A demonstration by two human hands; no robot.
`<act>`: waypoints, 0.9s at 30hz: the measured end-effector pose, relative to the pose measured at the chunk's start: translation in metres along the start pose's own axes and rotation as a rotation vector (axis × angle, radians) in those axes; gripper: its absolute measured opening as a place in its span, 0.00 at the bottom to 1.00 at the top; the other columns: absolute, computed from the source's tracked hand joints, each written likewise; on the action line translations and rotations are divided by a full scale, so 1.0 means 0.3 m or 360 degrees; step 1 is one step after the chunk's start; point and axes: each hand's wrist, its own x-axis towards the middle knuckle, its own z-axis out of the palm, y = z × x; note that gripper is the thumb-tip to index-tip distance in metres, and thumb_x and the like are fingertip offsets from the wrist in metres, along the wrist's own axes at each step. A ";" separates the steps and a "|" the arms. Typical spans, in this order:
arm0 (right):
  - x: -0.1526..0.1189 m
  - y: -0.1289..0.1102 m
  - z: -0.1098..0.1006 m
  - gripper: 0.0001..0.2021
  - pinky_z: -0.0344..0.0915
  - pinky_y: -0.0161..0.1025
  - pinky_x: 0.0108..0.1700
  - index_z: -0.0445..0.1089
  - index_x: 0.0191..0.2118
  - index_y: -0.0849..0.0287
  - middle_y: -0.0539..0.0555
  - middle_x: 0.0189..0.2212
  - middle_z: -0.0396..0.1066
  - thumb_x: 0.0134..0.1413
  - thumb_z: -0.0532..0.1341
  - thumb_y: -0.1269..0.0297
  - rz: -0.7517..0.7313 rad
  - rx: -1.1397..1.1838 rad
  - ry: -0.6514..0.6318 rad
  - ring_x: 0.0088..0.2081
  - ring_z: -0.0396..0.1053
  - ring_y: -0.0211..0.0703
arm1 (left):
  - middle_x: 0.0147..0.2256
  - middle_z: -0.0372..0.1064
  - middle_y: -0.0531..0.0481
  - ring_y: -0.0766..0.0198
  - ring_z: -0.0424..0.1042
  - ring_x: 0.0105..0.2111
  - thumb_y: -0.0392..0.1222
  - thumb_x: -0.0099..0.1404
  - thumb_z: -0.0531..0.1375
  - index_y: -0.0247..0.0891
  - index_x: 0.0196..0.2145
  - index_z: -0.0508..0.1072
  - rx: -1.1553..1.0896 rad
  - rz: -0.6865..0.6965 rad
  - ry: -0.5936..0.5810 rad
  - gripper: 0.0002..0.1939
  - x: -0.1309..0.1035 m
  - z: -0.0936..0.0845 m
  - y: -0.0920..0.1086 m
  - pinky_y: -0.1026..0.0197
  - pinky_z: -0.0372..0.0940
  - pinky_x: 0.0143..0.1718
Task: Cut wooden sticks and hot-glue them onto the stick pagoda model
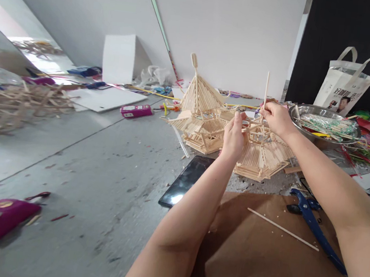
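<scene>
Two pagoda-like models of thin wooden sticks stand side by side. The left stick model (206, 100) rises to a pointed roof with a knob on top. The lower right stick model (260, 159) has a slatted, many-sided roof and an open frame above it. My left hand (234, 138) is closed at this right model's upper left side, its fingers partly hidden behind it. Above the frame, my right hand (278, 118) pinches a thin wooden stick (267, 86), held upright. Whether the stick's lower end touches the frame is hidden.
Before me lie a brown board (257, 260), a loose stick (283, 229), blue-handled cutters (321, 238) and a black phone (186, 181). A metal bowl (323, 139) of wrapped sticks and a white bag (342, 88) stand right. Purple tools (9, 220) and piled wood strips (16, 106) lie left.
</scene>
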 end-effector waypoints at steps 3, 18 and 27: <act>0.000 0.000 -0.001 0.08 0.57 0.35 0.35 0.70 0.29 0.62 0.53 0.26 0.70 0.54 0.54 0.68 -0.0001 0.0001 -0.0004 0.31 0.65 0.40 | 0.46 0.70 0.44 0.61 0.70 0.39 0.61 0.61 0.50 0.41 0.40 0.74 0.0006 0.0004 -0.0005 0.24 0.002 0.000 -0.004 0.63 0.65 0.30; 0.001 0.000 -0.002 0.08 0.56 0.35 0.36 0.69 0.29 0.62 0.54 0.28 0.70 0.54 0.55 0.68 -0.0010 -0.0002 -0.0004 0.32 0.65 0.40 | 0.46 0.70 0.43 0.62 0.70 0.37 0.59 0.62 0.50 0.39 0.40 0.74 -0.0017 -0.0005 -0.0006 0.23 0.001 0.001 0.001 0.64 0.65 0.31; 0.002 0.002 0.000 0.08 0.56 0.35 0.35 0.69 0.28 0.62 0.53 0.26 0.69 0.54 0.54 0.68 -0.0012 -0.0021 0.0009 0.30 0.64 0.40 | 0.45 0.71 0.44 0.63 0.69 0.37 0.58 0.62 0.50 0.40 0.39 0.74 -0.0010 0.0002 0.0005 0.23 0.000 0.001 -0.001 0.64 0.64 0.30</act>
